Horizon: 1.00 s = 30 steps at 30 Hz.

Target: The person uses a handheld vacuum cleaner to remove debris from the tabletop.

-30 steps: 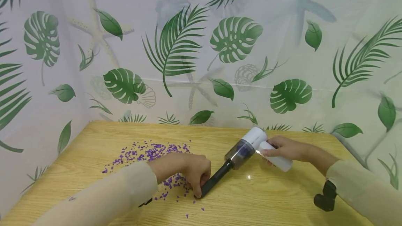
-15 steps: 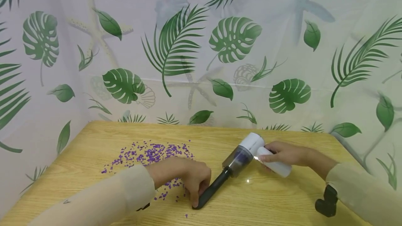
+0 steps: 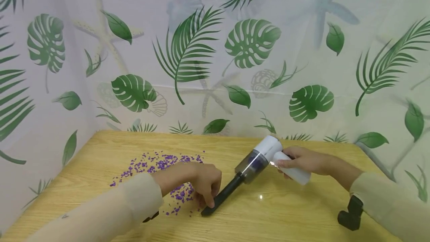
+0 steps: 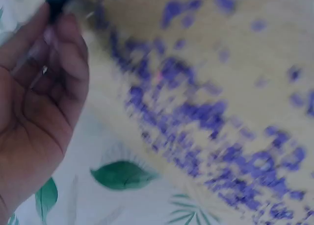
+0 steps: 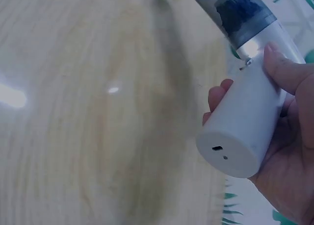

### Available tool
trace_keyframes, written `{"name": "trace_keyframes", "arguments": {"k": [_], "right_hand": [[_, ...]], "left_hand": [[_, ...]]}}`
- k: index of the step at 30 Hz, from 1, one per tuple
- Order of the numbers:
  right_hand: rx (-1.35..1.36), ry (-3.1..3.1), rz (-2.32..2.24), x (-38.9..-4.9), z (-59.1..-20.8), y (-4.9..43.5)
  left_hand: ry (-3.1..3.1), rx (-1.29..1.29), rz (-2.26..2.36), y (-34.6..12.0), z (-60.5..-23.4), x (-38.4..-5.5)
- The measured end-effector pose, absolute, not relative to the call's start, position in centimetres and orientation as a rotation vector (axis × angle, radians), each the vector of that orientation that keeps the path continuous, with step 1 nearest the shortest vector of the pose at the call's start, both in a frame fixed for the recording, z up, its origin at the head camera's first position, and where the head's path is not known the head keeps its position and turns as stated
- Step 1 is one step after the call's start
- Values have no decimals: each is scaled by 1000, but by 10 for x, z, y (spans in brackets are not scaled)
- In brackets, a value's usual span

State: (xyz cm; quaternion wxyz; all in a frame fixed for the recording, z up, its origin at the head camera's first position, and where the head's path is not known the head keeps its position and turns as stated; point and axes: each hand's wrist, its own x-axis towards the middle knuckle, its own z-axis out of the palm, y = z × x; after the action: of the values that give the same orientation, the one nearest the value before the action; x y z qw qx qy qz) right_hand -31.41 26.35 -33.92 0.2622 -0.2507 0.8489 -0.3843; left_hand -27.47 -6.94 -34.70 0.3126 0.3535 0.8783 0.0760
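Observation:
My right hand (image 3: 300, 163) grips the white handle of a handheld vacuum cleaner (image 3: 268, 148). Purple bits show inside its clear dust cup (image 3: 252, 163). The long black nozzle (image 3: 226, 193) slants down to the left, its tip low at the tabletop. Near that tip, my left hand (image 3: 205, 184) pinches the nozzle; the left wrist view shows thumb and fingers (image 4: 68, 34) meeting at its dark end. Small purple bits (image 3: 164, 163) lie scattered beside and behind the left hand, which hides some of them. In the right wrist view, fingers wrap the handle (image 5: 240, 122).
The wooden table (image 3: 285, 212) carries the purple scatter mostly on its left half. Behind it hangs a white leaf-patterned cloth (image 3: 208, 47), close to the table's far edge. A dark wrist device (image 3: 351, 214) hangs below the right sleeve.
The nozzle tip has moved toward the front edge, then slightly back and left, both hands moving with the vacuum. Several loose purple bits near the front are gone from the table.

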Motion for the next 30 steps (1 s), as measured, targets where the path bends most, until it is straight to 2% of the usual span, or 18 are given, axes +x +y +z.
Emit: {"name": "trace_keyframes", "arguments": {"k": [6, 14, 21, 30], "right_hand": [[-555, 2512, -1165, -327, -317, 272], [-361, 2697, -1260, -337, -327, 246], [-293, 2727, -1251, -341, -335, 232], [-283, 2727, -1224, -345, -335, 230]], "left_hand": [[2795, 996, 123, -71, -333, -316], [3023, 820, 258, -77, -354, -370], [3014, 694, 242, -77, -368, -383], [3019, 680, 215, -77, -371, -387]]}}
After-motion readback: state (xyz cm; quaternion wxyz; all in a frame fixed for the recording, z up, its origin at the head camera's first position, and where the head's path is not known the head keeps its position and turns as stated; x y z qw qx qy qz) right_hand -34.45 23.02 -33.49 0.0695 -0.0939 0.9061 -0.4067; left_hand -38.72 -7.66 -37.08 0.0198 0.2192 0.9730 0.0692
